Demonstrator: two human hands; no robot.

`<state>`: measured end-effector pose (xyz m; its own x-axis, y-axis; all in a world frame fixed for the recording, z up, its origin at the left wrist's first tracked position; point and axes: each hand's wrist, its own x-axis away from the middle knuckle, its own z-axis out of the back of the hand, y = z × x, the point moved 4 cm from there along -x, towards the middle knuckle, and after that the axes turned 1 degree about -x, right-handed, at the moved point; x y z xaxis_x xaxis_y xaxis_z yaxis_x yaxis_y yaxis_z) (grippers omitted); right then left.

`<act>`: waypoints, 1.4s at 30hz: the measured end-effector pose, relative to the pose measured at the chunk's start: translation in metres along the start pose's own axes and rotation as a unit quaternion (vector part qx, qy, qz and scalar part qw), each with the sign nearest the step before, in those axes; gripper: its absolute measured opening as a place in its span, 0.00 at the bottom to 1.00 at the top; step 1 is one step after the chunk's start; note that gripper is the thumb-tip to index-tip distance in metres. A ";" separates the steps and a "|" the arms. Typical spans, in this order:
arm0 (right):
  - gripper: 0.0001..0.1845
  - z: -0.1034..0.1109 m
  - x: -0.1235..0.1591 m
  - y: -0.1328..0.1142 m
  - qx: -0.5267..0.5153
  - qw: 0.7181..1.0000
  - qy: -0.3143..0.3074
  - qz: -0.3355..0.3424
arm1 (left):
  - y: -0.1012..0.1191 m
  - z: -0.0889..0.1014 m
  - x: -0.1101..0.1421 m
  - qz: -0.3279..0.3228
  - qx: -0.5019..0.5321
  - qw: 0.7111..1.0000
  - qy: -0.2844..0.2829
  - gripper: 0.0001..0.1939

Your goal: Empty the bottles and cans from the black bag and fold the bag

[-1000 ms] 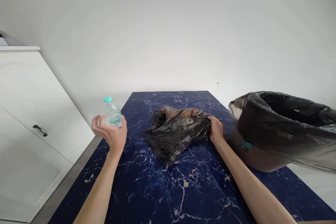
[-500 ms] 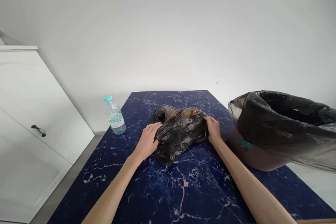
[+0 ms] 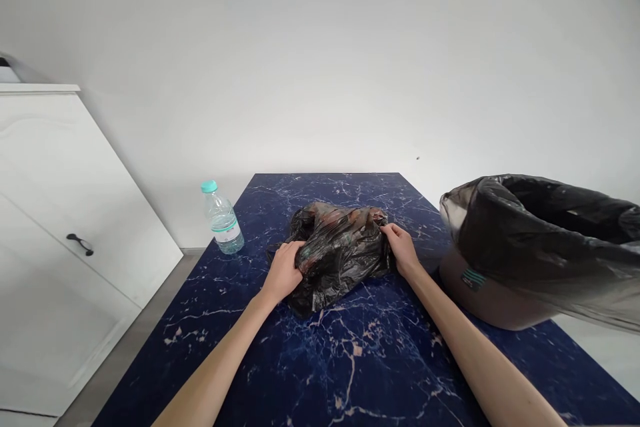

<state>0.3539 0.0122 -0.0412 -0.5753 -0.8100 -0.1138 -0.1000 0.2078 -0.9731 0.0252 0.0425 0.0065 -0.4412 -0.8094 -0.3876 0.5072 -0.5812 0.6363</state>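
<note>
A crumpled black plastic bag (image 3: 345, 257) lies in the middle of the dark blue marbled table (image 3: 320, 367). Reddish-brown things show dimly through its thin film near the top; I cannot make out what they are. My left hand (image 3: 285, 271) grips the bag's left side, its fingers curled into the plastic. At the upper right edge, my right hand (image 3: 401, 248) pinches the film between thumb and fingers. Both hands are closed on the same bag, which rests on the tabletop.
A water bottle (image 3: 224, 223) with a turquoise cap stands near the table's left edge. To the right is a brown trash bin (image 3: 493, 303) with a black liner (image 3: 530, 233) draped over its rim. A white cabinet (image 3: 65, 213) stands left of the table, and a white wall rises behind.
My left hand has closed from lying with fingers stretched over the bag to gripping its plastic. The bag's film looks pulled and creased differently. The view has shifted slightly.
</note>
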 end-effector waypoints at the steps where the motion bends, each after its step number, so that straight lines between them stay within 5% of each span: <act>1: 0.18 0.002 -0.002 0.002 -0.009 1.000 0.009 -0.005 | 0.000 0.002 -0.001 0.004 0.014 1.000 0.012 0.14; 6: 0.19 0.018 -0.016 0.008 -0.071 0.993 0.090 -0.039 | -0.001 0.019 -0.008 0.036 0.098 0.988 0.116 0.15; 12: 0.21 0.029 -0.023 0.007 -0.133 0.980 0.142 -0.048 | -0.001 0.053 -0.003 0.055 0.140 0.932 0.331 0.22; 19: 0.22 0.028 -0.024 0.009 -0.151 0.978 0.138 -0.047 | 0.033 0.095 -0.001 -0.112 0.119 0.876 0.454 0.13; 23: 0.21 0.027 -0.023 0.008 -0.153 0.978 0.136 -0.048 | 0.040 0.097 0.000 -0.123 0.042 0.886 0.445 0.13; 32: 0.22 0.026 -0.019 0.005 -0.163 0.976 0.136 -0.050 | 0.031 0.055 -0.005 -0.090 0.008 0.954 0.286 0.32; 38: 0.21 0.026 -0.021 0.005 -0.169 0.974 0.140 -0.054 | 0.043 0.066 -0.002 -0.179 -0.065 0.919 0.345 0.31; 42: 0.21 0.025 -0.020 0.005 -0.169 0.974 0.137 -0.056 | 0.041 0.076 -0.001 -0.169 -0.131 0.902 0.375 0.35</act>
<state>0.3857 0.0158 -0.0486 -0.7355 -0.6713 0.0921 -0.4098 0.3325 -0.8494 -0.0102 0.0260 0.0835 -0.0272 -0.3542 -0.9348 0.6381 -0.7260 0.2565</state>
